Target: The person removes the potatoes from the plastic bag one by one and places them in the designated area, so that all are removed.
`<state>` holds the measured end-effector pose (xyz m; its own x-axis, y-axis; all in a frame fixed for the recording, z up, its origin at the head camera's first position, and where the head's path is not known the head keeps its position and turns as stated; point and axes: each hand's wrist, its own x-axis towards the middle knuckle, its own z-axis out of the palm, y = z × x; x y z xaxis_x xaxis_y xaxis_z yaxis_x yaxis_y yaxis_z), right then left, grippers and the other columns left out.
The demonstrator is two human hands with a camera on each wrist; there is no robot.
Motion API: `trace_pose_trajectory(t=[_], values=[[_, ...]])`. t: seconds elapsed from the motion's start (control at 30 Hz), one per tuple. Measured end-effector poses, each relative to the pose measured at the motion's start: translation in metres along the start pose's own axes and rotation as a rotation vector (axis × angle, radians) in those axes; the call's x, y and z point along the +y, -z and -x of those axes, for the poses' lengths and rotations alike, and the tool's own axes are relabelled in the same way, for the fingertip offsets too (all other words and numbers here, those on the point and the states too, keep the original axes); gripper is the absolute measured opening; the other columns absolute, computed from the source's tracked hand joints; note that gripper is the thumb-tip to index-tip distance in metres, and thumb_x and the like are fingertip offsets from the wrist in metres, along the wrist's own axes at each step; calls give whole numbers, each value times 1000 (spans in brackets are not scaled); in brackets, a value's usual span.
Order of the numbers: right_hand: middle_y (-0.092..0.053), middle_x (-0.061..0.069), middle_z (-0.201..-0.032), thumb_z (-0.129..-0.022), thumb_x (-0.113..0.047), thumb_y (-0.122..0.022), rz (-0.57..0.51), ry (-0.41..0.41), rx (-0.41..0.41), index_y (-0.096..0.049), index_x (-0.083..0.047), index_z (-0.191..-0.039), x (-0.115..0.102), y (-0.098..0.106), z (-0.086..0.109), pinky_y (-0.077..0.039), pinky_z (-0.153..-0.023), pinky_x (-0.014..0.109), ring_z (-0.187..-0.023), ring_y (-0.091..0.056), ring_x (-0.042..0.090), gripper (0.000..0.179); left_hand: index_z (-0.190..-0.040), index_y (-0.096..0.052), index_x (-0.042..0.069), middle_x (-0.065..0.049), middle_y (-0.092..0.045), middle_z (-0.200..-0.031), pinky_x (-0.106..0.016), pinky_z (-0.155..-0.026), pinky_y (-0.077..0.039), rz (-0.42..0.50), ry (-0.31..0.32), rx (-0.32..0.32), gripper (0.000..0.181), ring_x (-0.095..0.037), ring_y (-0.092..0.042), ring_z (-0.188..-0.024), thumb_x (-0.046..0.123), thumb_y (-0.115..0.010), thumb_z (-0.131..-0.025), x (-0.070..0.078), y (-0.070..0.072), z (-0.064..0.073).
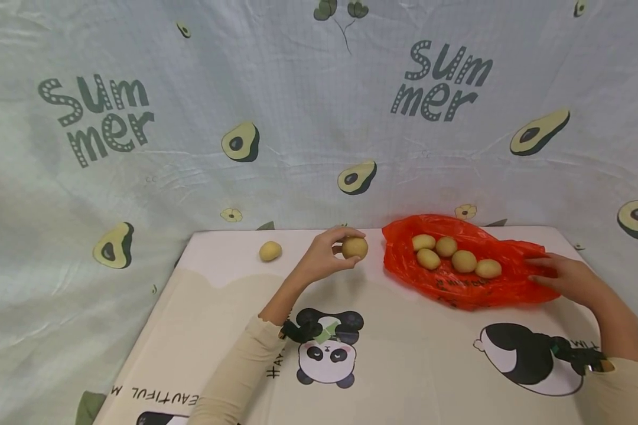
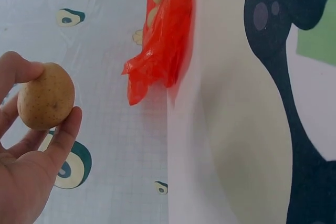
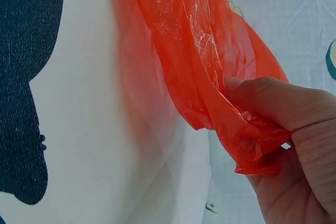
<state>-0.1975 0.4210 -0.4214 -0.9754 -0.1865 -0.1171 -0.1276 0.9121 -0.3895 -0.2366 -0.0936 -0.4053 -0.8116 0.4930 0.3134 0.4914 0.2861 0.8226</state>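
Note:
My left hand point(image 1: 326, 257) pinches a round tan potato point(image 1: 355, 248) between thumb and fingers, held above the table left of the bag. In the left wrist view the same potato point(image 2: 47, 97) shows small brown specks. A red plastic bag point(image 1: 446, 289) lies spread on the table with its mouth open upward, and several potatoes point(image 1: 464, 261) rest inside it. At the bag's right end my right hand point(image 1: 574, 277) grips the plastic. The right wrist view shows the thumb pressed on the crumpled red film point(image 3: 247, 135); some of the fingers are hidden behind it.
One more potato point(image 1: 270, 251) sits alone near the table's back left. The table point(image 1: 404, 354) has a cover printed with pandas and lettering. Behind its back edge hangs a pale cloth point(image 1: 298, 106) with avocado prints.

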Motion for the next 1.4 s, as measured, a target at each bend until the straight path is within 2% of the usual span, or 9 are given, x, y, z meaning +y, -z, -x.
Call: trace_pose_trajectory(t=[0.2,0.3,0.57,0.73,0.93,1.03,1.23,1.4], values=[[-41,47,-133,-95,-15,-70,-1,10,2,-49,16,-135,1,-1,1,-54,-85,64,-115,-41,62,55,-128,-67,7,-7,-64,-128,-29,-98,-54,1,-38,6,43,-23,-61,-111,0,-76,-87,-3,5,2],[-41,47,-133,-95,-15,-69,-5,16,2,-49,17,-135,1,-1,0,-54,-86,64,-115,-41,62,55,-127,-68,9,-7,-65,-129,-29,-98,-54,-1,-38,8,41,-23,-61,-112,0,-75,-88,-4,8,3],[-42,47,-132,-94,-16,-70,10,12,-4,-50,16,-134,3,-1,0,-55,-84,63,-113,-42,61,55,-123,-73,9,-8,-66,-134,-40,-93,-57,3,-18,45,37,-27,-60,-122,-3,-73,-87,-9,12,7],[-43,46,-132,-93,-16,-70,12,9,-6,-50,16,-134,6,-1,0,-55,-84,63,-112,-43,61,56,-124,-72,10,-7,-65,-135,-35,-93,-57,13,18,41,40,-25,-61,-118,1,-78,-86,-13,11,9],[-42,47,-133,-93,-18,-70,5,6,-8,-49,16,-136,6,-1,-2,-56,-84,61,-113,-43,61,58,-120,-74,11,-7,-66,-134,-33,-90,-58,-49,27,56,43,-26,-62,-120,6,-87,-80,-12,15,11],[-42,47,-132,-93,-17,-70,9,5,-11,-49,16,-135,5,0,-2,-55,-84,63,-113,-43,61,57,-120,-75,11,-8,-66,-133,-32,-89,-58,-97,19,57,42,-26,-62,-120,6,-86,-80,-14,18,12],[-40,47,-133,-94,-16,-69,13,8,1,-50,16,-134,3,0,-2,-52,-87,66,-114,-41,63,55,-127,-69,7,-10,-65,-134,-32,-88,-59,-119,16,56,48,-28,-63,-118,4,-84,-81,-20,28,17],[-40,47,-133,-95,-16,-69,8,7,-2,-49,16,-135,2,0,-2,-52,-87,66,-115,-41,63,55,-129,-68,5,-12,-64,-135,-35,-92,-58,-141,56,60,48,-30,-62,-120,5,-82,-83,-25,40,23]])
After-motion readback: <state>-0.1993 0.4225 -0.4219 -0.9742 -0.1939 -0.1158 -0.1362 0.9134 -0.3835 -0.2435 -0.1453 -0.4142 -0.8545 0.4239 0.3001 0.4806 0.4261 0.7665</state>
